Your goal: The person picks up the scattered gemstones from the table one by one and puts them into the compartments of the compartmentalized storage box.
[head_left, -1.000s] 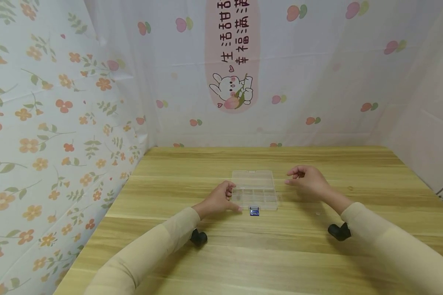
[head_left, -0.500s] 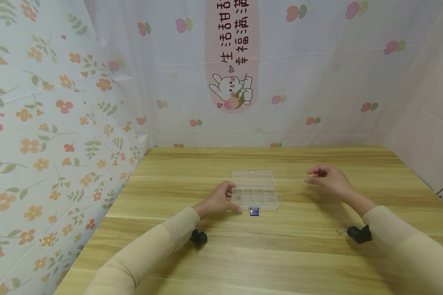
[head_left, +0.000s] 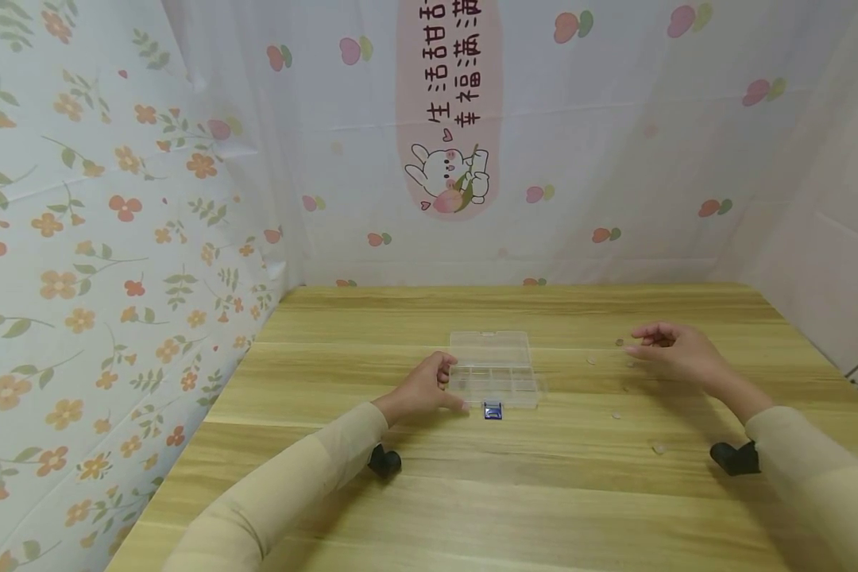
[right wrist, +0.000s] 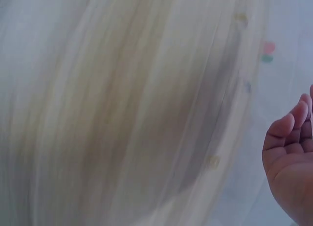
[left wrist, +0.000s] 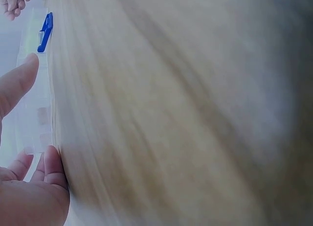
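Observation:
A clear plastic compartment box lies on the wooden table with its lid folded back. A blue latch hangs at its front edge. My left hand holds the box's left end, thumb along the front side and fingers around the end. To the right, my right hand hovers over the table, fingers loosely bent with nothing visible in them. Small round flat pieces lie near it, one just left of its fingertips, another closer to the box.
More small round pieces lie nearer the front, such as one pale piece and another piece. Each wrist has a black mount on it. A printed cloth hangs behind the table, and a flowered cloth on the left.
My right hand has moved right, away from the box, and more of the small round pieces show on the table. The left hand and box have stayed put.

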Demonstrator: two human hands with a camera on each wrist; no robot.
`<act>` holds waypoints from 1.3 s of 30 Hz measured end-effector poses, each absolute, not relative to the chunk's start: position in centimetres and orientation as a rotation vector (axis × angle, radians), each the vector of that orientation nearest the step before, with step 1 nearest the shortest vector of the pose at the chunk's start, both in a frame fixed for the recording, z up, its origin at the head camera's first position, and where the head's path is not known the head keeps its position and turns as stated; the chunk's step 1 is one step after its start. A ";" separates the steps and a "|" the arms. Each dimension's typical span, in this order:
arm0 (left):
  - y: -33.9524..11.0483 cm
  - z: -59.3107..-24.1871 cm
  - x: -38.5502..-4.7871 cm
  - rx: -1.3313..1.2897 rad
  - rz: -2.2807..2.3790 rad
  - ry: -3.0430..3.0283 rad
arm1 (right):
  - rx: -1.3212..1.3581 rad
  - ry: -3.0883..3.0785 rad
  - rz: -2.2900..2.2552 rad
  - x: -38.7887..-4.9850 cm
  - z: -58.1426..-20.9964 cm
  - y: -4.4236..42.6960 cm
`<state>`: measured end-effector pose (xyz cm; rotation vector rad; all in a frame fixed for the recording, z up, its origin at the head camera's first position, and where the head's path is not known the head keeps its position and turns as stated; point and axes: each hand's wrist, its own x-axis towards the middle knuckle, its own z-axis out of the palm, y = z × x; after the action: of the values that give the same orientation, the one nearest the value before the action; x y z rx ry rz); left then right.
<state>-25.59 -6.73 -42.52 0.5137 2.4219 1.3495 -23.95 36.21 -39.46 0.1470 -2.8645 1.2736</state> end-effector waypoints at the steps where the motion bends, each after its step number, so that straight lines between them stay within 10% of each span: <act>1: -6.7 -42.5 -25.6 0.515 1.349 2.418 | 0.145 -2.868 1.270 -23.9 -39.5 36.6; 39: -6.9 -42.7 -25.6 0.523 1.342 2.421 | 0.102 -3.103 1.240 -24.1 -41.7 44.0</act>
<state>-25.62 -6.91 -42.66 0.5234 2.4207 1.3416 -24.15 44.00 -41.66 0.1017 -3.1028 1.2398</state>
